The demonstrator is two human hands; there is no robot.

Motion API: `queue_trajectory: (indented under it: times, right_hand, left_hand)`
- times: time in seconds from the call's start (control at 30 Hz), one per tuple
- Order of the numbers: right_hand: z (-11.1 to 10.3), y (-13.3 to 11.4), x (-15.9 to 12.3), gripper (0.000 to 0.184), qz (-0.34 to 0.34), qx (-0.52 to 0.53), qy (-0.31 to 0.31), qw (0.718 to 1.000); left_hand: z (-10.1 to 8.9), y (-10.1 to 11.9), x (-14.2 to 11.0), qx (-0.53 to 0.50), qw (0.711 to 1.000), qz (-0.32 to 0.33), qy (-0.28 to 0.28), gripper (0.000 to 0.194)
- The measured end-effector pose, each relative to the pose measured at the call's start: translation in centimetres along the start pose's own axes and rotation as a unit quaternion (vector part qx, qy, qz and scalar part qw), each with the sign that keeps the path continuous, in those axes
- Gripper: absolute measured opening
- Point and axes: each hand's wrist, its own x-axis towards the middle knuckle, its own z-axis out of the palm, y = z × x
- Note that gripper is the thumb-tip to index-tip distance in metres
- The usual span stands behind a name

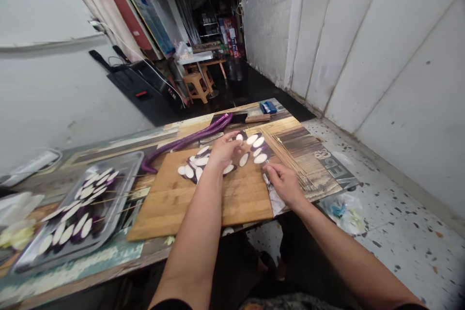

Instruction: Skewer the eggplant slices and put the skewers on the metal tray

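My left hand (225,149) is over the wooden cutting board (167,208), its fingers closed on a white oval eggplant slice (239,138). At the board's right edge my right hand (285,183) pinches the near end of a thin skewer, mostly hidden by a row of eggplant slices (258,150) that seems threaded on it. One loose slice (244,159) lies between the hands. More purple-edged slices (189,171) are heaped on the board left of my left hand, partly behind my forearm.
Skewered slices fill part of a metal tray (136,167) at left. Whole long eggplants (185,140) lie behind the board, near a wooden-handled knife (257,118) and a blue box (268,107). Bare bamboo skewers (286,157) are spread at right. A plastic bag (345,213) is beyond the table edge.
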Motion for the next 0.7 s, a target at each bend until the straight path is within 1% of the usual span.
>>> queue_trajectory:
  times: [0.07, 0.2, 0.3, 0.4, 0.5, 0.6, 0.7]
  right_hand:
    - [-0.1, -0.2, 0.0, 0.026, -0.008, 0.005, -0.004, 1.0]
    - [-0.2, -0.7, -0.1, 0.026, -0.035, 0.004, -0.027, 0.999]
    - [-0.3, -1.0, -0.2, 0.024, -0.04, 0.002, -0.067, 0.997]
    - [-0.4, -1.0, -0.3, 0.024, -0.034, -0.009, -0.104, 0.994]
    - [-0.4, -1.0, -0.3, 0.025, -0.024, -0.011, -0.11, 0.994]
    - [-0.5, -1.1, -0.2, 0.025, -0.015, -0.015, -0.111, 0.994]
    - [-0.5, -1.2, -0.2, 0.025, -0.017, -0.019, -0.11, 0.994]
  left_hand:
    - [0.2, 0.2, -0.1, -0.046, 0.999, -0.014, 0.016, 0.033]
    - [0.0, 0.0, 0.6, -0.08, 0.995, 0.012, 0.064, 0.02]
    - [-0.4, -0.3, 1.3, -0.112, 0.99, 0.026, 0.084, 0.015]
    - [-0.8, -0.4, 1.7, -0.17, 0.982, 0.027, 0.077, 0.014]
    - [-1.0, -0.3, 1.6, -0.208, 0.976, 0.002, 0.065, 0.015]
    - [-1.1, -0.2, 1.6, -0.238, 0.969, -0.024, 0.064, 0.017]
    - [-1.0, -0.1, 1.5, -0.262, 0.961, -0.051, 0.069, 0.003]
